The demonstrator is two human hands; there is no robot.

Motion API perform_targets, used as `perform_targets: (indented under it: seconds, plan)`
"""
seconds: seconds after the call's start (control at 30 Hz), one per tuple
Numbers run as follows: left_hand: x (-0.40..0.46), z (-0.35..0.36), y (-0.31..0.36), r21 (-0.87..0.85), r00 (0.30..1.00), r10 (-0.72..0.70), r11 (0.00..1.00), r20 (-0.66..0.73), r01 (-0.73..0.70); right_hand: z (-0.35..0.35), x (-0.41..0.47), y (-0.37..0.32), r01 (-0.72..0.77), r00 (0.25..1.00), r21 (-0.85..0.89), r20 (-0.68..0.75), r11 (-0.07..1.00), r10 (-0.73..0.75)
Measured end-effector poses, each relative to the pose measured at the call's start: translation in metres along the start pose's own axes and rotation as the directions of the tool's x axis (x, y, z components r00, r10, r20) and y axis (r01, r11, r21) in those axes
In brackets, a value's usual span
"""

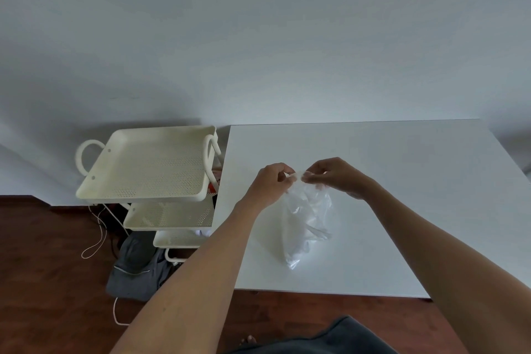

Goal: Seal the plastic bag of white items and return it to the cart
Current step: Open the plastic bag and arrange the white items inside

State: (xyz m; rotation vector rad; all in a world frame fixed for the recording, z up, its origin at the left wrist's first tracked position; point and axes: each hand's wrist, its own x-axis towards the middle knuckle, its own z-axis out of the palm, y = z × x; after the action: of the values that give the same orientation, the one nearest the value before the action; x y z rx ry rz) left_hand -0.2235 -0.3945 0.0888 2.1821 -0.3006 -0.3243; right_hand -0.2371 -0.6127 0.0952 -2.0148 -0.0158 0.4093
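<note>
A clear plastic bag (307, 221) with white items inside lies on the white table (402, 181), its mouth pointing away from me. My left hand (271, 182) and my right hand (334, 175) both pinch the bunched top of the bag, fingertips close together at its far end. The cream three-tier cart (149, 164) stands to the left of the table, its perforated top tray bare.
A grey bag (138, 267) and white cords (97, 236) lie on the dark wooden floor beside the cart's base. A white wall runs behind the table and cart. The table's near edge is just in front of me.
</note>
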Motion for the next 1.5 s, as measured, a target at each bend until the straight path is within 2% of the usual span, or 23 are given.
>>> perform_targets:
  seconds: [0.1,0.2,0.33,0.43,0.57,0.73,0.87,0.97,1.03,1.27,1.37,1.5]
  plan:
    - [0.0,-0.001,-0.001,0.069,0.997,0.025,0.997,-0.072,-0.02,0.001,-0.002,0.004,-0.037,0.999,0.001,0.019,0.999,0.037]
    - [0.0,0.002,-0.001,0.062,0.993,0.048,0.997,-0.108,-0.042,0.003,-0.003,0.003,-0.002,0.999,0.002,-0.048,1.0,0.002]
    - [-0.001,0.001,0.002,-0.037,1.0,0.004,0.999,0.003,-0.004,0.005,0.001,-0.005,0.029,0.994,-0.042,-0.107,0.999,-0.033]
    - [0.0,0.0,0.004,0.021,0.999,-0.001,1.0,0.036,0.0,0.005,0.003,-0.009,0.062,0.988,-0.12,-0.132,0.991,-0.077]
    - [0.0,-0.002,0.007,0.101,0.998,0.025,0.995,-0.054,-0.02,0.004,0.0,-0.008,0.066,0.991,-0.102,-0.108,0.993,-0.077]
    - [-0.003,-0.003,0.008,0.088,0.986,0.012,0.996,-0.168,0.003,-0.003,-0.006,-0.004,0.019,0.999,-0.063,-0.037,0.998,-0.021]
    - [-0.006,0.0,0.009,0.012,0.996,0.028,1.0,-0.088,-0.027,-0.002,-0.003,-0.005,0.052,0.991,-0.106,-0.116,0.993,-0.065]
    - [-0.006,0.0,0.013,0.041,0.997,0.052,0.998,-0.057,-0.05,0.002,-0.001,-0.006,0.123,0.963,-0.212,-0.211,0.97,-0.169]
    - [-0.005,-0.001,0.015,0.087,0.994,0.078,0.994,-0.076,-0.072,0.002,-0.001,-0.005,0.159,0.948,-0.224,-0.239,0.962,-0.212]
    - [-0.006,-0.006,0.01,0.187,0.972,0.041,0.982,-0.232,0.003,-0.006,-0.004,0.01,0.037,0.99,-0.272,-0.118,0.962,-0.072]
    - [-0.008,-0.004,0.006,0.207,0.971,0.079,0.978,-0.226,-0.031,-0.008,-0.006,0.012,0.062,0.971,-0.293,-0.204,0.954,-0.126]
    - [-0.009,-0.005,0.007,0.222,0.971,0.12,0.972,-0.209,-0.072,-0.01,-0.006,0.006,0.149,0.896,-0.359,-0.346,0.921,-0.28]
